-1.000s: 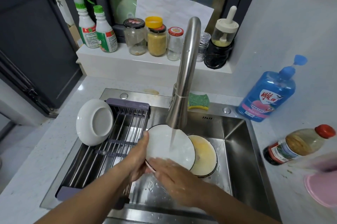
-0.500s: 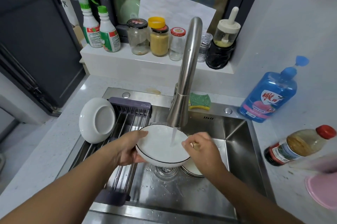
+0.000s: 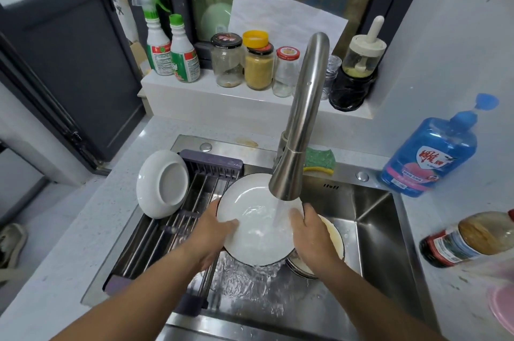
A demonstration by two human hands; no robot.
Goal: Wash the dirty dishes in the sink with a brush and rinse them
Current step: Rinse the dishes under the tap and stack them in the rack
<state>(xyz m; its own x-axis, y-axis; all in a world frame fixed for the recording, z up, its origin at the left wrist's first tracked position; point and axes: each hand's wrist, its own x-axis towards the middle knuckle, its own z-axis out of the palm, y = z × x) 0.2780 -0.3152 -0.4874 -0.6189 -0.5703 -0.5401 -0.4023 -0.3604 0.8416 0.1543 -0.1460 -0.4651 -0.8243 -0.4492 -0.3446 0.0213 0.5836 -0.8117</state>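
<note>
White plate [image 3: 250, 238] catches water under the running tap [image 3: 301, 118]. We grasp its rim on both sides, left hand [image 3: 211, 238] and right hand [image 3: 311, 238] curled around it.

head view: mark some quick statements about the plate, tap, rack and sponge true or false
1. The left hand and right hand hold the black-rimmed plate under water from the tap. True.
2. The drying rack holds nothing. False: a white bowl leans on it.
3. The right hand holds a sponge. False: the green sponge lies behind the tap, on the rim of the sink.
4. Another dish lies in the sink beneath the right hand. True.
</note>
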